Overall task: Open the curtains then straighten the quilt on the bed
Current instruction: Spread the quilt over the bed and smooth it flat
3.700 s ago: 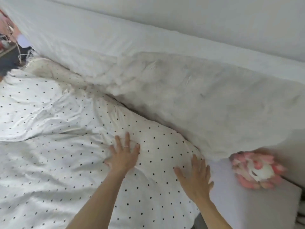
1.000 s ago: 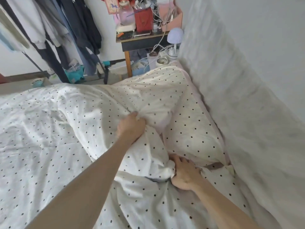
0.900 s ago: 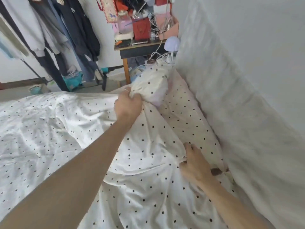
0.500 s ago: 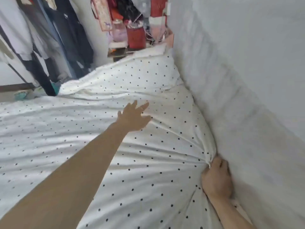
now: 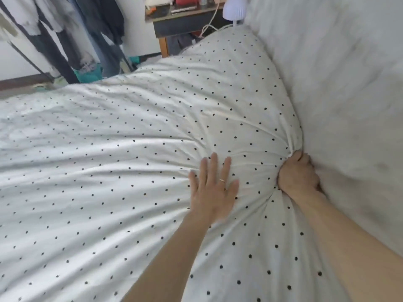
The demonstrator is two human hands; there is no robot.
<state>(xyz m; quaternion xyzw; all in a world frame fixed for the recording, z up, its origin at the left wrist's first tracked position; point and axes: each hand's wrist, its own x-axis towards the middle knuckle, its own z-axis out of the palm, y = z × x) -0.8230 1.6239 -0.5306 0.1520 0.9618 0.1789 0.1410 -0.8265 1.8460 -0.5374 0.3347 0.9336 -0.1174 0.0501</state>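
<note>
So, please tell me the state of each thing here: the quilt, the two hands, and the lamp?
quilt: spread out, bunched at the right hand
left hand: open, flat on the quilt
right hand: fisted on the quilt edge
lamp: cannot tell if lit

Left hand point(image 5: 212, 192) flat, right hand point(image 5: 297, 176) fisted.

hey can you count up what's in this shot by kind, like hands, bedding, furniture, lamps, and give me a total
Hands: 2, left hand flat on the quilt, right hand in a closed grip on its edge
Bedding: 1, polka-dot quilt
Furniture: 1, side table
Lamps: 1, white lamp
Total: 5
</note>
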